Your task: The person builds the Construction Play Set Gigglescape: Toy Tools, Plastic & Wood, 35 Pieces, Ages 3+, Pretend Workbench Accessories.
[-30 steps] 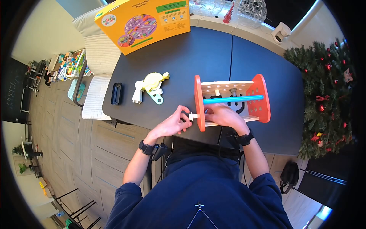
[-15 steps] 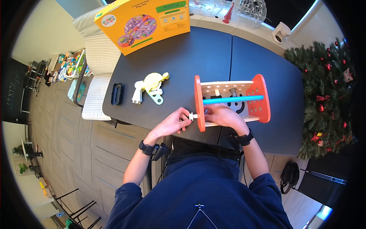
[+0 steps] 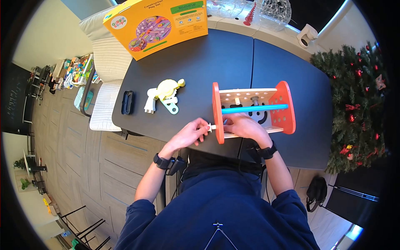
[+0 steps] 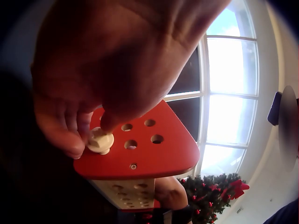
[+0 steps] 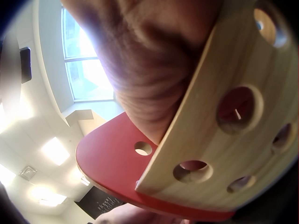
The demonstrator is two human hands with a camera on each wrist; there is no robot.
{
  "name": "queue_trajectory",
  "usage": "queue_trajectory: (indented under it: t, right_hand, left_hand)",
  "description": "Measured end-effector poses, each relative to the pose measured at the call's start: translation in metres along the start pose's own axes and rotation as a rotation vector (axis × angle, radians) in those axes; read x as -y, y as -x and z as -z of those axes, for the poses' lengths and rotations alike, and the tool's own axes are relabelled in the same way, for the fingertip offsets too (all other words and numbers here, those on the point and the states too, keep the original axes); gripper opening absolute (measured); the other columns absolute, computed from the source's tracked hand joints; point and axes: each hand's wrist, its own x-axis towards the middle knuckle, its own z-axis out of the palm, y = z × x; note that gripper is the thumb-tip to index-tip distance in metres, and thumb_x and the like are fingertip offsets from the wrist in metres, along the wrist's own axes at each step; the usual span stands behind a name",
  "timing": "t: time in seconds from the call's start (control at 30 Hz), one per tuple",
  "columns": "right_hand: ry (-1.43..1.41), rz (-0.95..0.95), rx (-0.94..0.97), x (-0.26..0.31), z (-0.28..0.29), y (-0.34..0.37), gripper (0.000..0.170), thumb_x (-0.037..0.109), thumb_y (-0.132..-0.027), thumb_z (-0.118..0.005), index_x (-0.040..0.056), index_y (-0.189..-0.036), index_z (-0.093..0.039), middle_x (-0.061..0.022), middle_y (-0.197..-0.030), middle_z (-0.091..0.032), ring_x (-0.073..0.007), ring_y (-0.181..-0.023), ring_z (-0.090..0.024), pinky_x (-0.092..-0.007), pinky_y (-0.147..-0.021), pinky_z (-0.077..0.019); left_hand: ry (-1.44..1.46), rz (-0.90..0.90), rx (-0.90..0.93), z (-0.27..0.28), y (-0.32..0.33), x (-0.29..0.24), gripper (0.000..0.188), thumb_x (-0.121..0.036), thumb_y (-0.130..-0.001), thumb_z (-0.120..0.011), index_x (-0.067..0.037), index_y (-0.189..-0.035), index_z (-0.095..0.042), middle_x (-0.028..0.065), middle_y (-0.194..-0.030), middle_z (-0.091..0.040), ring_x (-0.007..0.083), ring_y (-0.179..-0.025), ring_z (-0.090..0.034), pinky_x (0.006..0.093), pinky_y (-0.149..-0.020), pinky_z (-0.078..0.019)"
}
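A toy bench with red end panels (image 3: 286,107), pale wooden sides full of holes (image 5: 224,140) and a blue rod (image 3: 258,108) lies on the dark table. A white bolt (image 3: 212,127) sticks out of its left red panel (image 4: 159,158). My left hand (image 3: 189,134) pinches the bolt's head (image 4: 101,140) between thumb and fingers. My right hand (image 3: 245,126) reaches inside the bench behind that panel; its fingertips are hidden, so what they touch cannot be told. A grey bolt (image 3: 254,100) and a pale peg (image 3: 237,101) sit in the far side.
Yellow, white and mint toy pieces (image 3: 167,89) lie left of the bench, with a black tray (image 3: 128,102) beyond them. A yellow box (image 3: 158,27) stands at the table's back left. A decorated tree (image 3: 350,108) is at the right, a white chair (image 3: 106,100) at the left.
My left hand has turned slightly about the bolt, its fingers shifting over the head, which now shows at another angle. The right hand and the bench have stayed in place.
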Motion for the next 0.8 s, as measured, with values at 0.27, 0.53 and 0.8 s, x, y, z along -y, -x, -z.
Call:
queue_trajectory:
  t: [0.27,0.53,0.8]
  right_hand:
    - [0.0,0.004,-0.004,-0.003,-0.002,-0.002,0.034,0.023,-0.093,-0.075,-0.0016,-0.117,-0.074,-0.0177,-0.098,-0.079,-0.0327,-0.096,-0.076,-0.0441,-0.087,-0.0579]
    - [0.017,0.018,-0.009,-0.005,-0.002,-0.002,0.034,0.023,-0.093,-0.075,-0.0019,-0.116,-0.073,-0.0177,-0.098,-0.079,-0.0337,-0.096,-0.076,-0.0449,-0.087,-0.0576]
    - [0.004,0.007,0.005,-0.003,-0.001,-0.001,0.035,0.024,-0.094,-0.075,-0.002,-0.117,-0.073,-0.0181,-0.099,-0.079,-0.0339,-0.096,-0.076,-0.0447,-0.088,-0.0579]
  left_hand:
    - [0.034,0.127,-0.03,0.0,0.003,-0.014,0.042,-0.043,-0.115,-0.048,-0.003,-0.124,-0.057,0.0024,-0.101,-0.066,0.0094,-0.076,-0.065,0.0258,-0.056,-0.0548]
    - [-0.043,-0.073,-0.052,-0.006,0.007,-0.006,0.038,-0.041,-0.115,-0.05,-0.004,-0.125,-0.054,0.0015,-0.099,-0.065,0.01,-0.077,-0.066,0.0261,-0.054,-0.0555]
    - [-0.008,0.172,0.036,-0.001,-0.003,-0.009,0.044,-0.045,-0.115,-0.047,-0.004,-0.13,-0.053,0.002,-0.101,-0.065,0.01,-0.077,-0.066,0.0259,-0.054,-0.0553]
